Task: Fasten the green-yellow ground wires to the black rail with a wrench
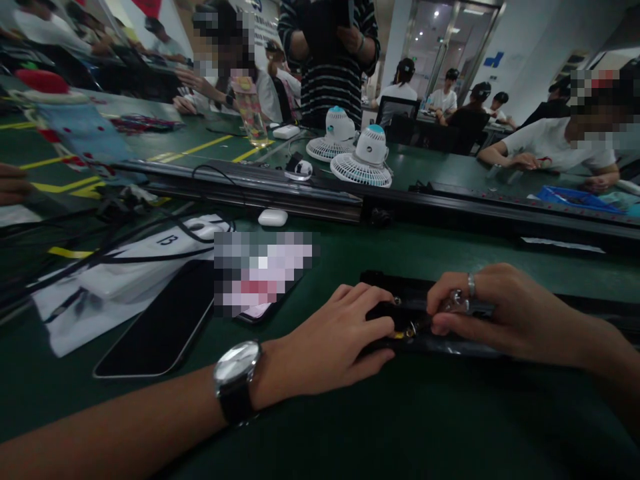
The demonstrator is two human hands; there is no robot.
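A long black channel-shaped part (575, 307) lies on the green table in front of me, with a bit of yellow and brass-coloured metal (407, 331) showing inside it. My left hand (345, 333), wearing a wristwatch, is spread over the left end of this part, fingertips on it and no object in its grasp. Above the middle of the part, my right hand (493, 317) pinches a small shiny metal tool (457, 302) between thumb and fingers. The tool's lower end points into the channel; its exact kind is hidden by my fingers.
Left of my hands lie a dark phone (160, 327), a second phone (273, 277) and a white pouch (75, 320) with cables. Behind are a white earbud case (273, 217), a long dark rail (250, 190), two fans (363, 160) and a bottle (250, 113). People sit around.
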